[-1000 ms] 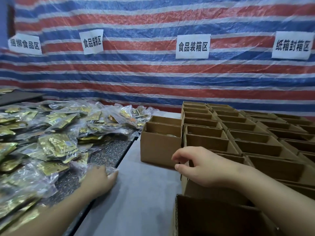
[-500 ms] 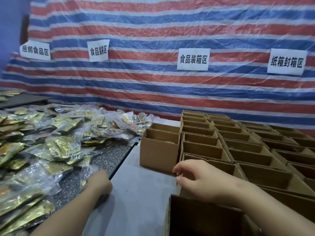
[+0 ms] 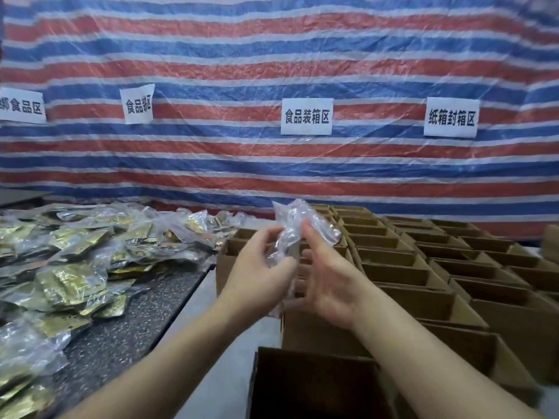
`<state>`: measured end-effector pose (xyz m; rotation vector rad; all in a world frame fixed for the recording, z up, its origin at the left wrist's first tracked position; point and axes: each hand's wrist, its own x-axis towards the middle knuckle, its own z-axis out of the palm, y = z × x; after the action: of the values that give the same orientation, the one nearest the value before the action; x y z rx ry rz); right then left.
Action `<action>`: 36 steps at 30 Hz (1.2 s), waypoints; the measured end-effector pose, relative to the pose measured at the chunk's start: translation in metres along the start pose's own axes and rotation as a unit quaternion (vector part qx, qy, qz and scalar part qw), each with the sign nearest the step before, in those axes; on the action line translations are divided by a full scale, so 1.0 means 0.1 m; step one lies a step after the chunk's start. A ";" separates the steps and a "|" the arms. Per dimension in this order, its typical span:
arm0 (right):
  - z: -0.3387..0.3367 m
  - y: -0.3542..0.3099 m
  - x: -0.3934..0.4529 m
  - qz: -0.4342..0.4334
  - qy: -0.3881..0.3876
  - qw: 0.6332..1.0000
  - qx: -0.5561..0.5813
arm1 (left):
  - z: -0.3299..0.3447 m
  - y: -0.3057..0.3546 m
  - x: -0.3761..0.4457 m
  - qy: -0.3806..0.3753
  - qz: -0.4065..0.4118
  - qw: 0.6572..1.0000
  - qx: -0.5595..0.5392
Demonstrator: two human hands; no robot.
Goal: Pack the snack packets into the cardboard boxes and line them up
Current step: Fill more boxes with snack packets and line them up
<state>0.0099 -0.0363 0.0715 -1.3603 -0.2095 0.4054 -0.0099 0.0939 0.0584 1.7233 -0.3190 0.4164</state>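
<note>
Both my hands are raised above the near boxes and hold one clear plastic snack packet (image 3: 298, 222) between them. My left hand (image 3: 260, 273) grips its lower part. My right hand (image 3: 328, 276) touches its right side with fingers spread upward. A heap of gold snack packets (image 3: 69, 267) in clear wrap lies on the dark speckled surface at the left. Open cardboard boxes (image 3: 438, 267) stand in rows on the right. One open box (image 3: 311, 385) sits nearest to me, below my arms.
A red, white and blue striped tarp (image 3: 272, 161) with several white paper labels hangs behind the table. A grey table strip (image 3: 193, 322) runs between the dark surface and the boxes. One box (image 3: 225, 261) stands at the left end of the rows.
My left hand has lifted a clear packet from the pile's edge and brought it right, over the boxes. My right hand has risen off the box rim to meet it. The view has tilted up.
</note>
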 end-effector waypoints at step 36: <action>-0.47 0.59 -0.29 0.055 -0.195 0.803 -0.561 | -0.04 -0.84 -0.65 -0.132 -0.259 0.943 0.164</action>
<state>-0.0084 -0.0813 0.0067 -2.4601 -0.8095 0.7110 -0.0322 0.1128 -0.0439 2.1091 0.0268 -0.1620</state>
